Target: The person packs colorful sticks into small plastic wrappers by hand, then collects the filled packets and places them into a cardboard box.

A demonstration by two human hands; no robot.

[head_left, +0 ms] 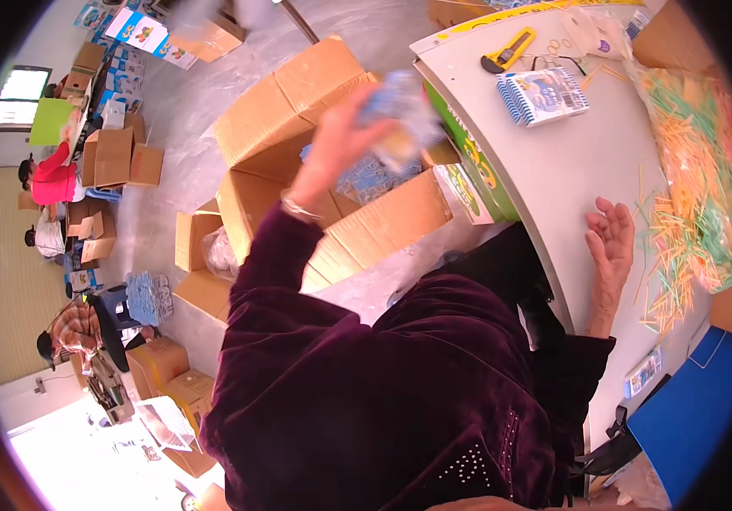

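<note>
My left hand [336,145] is raised over an open cardboard box [285,98], its fingers closed around a blue and clear plastic-wrapped pack [402,115]. Motion blurs the pack, so its exact kind is unclear. More blue-patterned packs [374,180] lie inside the box, partly hidden by my wrist. My right hand [610,243] is held by the curved white table [579,170], palm showing, fingers loosely bent and apart, with nothing in it. Farther along the table sits a stack of spiral notebooks [545,95] with blue-striped edges.
A yellow utility knife [509,51] and glasses [558,62] lie on the table. Thin coloured sticks [673,213] spill from a plastic bag at the right. A smaller open box [198,243] stands on the floor. Several people work among cartons at the left.
</note>
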